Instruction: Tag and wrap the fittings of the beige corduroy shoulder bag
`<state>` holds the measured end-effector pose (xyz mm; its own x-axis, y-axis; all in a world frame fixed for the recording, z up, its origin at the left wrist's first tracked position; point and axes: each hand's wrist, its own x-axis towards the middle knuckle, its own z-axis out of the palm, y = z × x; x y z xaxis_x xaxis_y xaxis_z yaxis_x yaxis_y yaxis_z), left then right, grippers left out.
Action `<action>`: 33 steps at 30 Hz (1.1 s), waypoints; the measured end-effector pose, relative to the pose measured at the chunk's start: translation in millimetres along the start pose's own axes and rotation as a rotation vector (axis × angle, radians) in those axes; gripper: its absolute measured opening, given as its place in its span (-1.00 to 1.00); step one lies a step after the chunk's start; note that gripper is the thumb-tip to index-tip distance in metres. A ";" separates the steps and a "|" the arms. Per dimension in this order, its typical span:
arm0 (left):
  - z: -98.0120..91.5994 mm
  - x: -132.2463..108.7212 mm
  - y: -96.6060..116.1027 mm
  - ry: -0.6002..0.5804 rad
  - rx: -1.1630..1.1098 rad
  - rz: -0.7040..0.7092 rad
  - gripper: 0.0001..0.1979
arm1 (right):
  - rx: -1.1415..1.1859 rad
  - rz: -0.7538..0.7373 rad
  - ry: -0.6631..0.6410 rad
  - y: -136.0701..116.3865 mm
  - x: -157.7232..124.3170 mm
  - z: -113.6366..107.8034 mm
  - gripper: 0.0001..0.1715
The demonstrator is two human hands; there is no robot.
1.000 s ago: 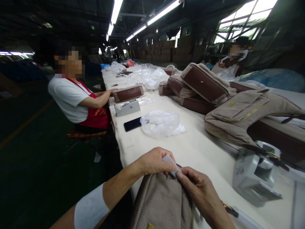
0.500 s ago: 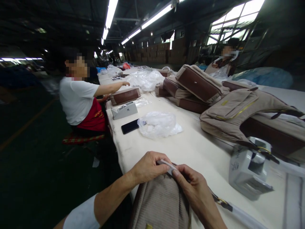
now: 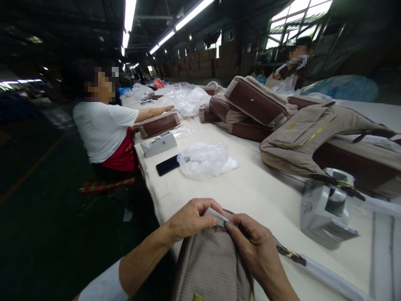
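Note:
A thin white strip [image 3: 216, 216], perhaps paper or foam, lies across the top end of a beige corduroy bag [image 3: 211, 263] at the table's near edge. My left hand [image 3: 196, 217] pinches the strip's left part between thumb and fingers. On its other end, my right hand [image 3: 255, 238] closes its thumb and fingertips. Part of the strip and the bag's top edge are hidden beneath my fingers. To the right of my right hand lies a strap wrapped in white [image 3: 328, 274], with a brass-coloured ring near its end.
A grey tape dispenser [image 3: 327, 209] stands at right, below a pile of beige and brown bags [image 3: 260, 104]. Ahead are a clear plastic bag [image 3: 206, 161], a black phone [image 3: 167, 165] and another tape dispenser [image 3: 159, 144]. A co-worker [image 3: 105, 125] sits at left, reaching over a bag.
My hands keep hold of the strip, which now shows wider and flatter by my left thumb. The co-worker's arm reaches out further. The view has shifted slightly.

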<state>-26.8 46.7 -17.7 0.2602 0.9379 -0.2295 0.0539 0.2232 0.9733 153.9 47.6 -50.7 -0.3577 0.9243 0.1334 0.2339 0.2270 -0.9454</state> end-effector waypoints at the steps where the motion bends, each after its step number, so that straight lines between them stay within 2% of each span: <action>1: 0.2 0.4 -1.6 0.005 -0.002 0.001 -0.88 | -0.026 -0.021 0.009 0.3 -0.1 0.6 -0.76; 5: 4.0 0.4 -12.8 0.070 0.072 0.045 -0.86 | -0.086 -0.075 0.031 3.4 -2.5 -1.1 -0.75; 8: 8.8 -3.0 -18.7 0.106 0.195 0.142 -0.82 | -0.107 -0.086 -0.056 4.4 -5.8 -10.9 -0.73; 11: 12.5 -7.1 -19.4 0.143 0.268 0.257 -0.80 | -0.062 0.057 -0.142 -0.4 -4.5 -24.9 -0.65; 14: 13.1 -8.7 -19.6 0.158 0.291 0.283 -0.81 | -0.058 0.186 -0.117 -10.1 4.6 -32.2 -0.55; 17: 12.3 -8.1 -20.7 0.169 0.320 0.294 -0.80 | -0.083 0.185 -0.206 -17.1 15.7 -28.7 -0.57; 21: 12.8 -8.1 -20.2 0.183 0.348 0.343 -0.78 | -0.096 0.187 -0.321 -14.7 18.7 -21.0 -0.67; 28: 10.0 -11.6 -16.2 0.117 0.367 0.320 -0.77 | -0.382 0.009 -0.394 -10.8 5.2 -16.2 -0.75; 33: 3.7 -9.1 -1.0 0.020 0.372 0.143 -0.71 | -0.484 -0.075 -0.376 -11.2 3.2 -10.0 -0.77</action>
<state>-25.7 36.9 -16.5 0.2720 0.9583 -0.0876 0.3645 -0.0184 0.9310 159.2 51.1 -36.7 -0.6629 0.7487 -0.0030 0.5481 0.4826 -0.6832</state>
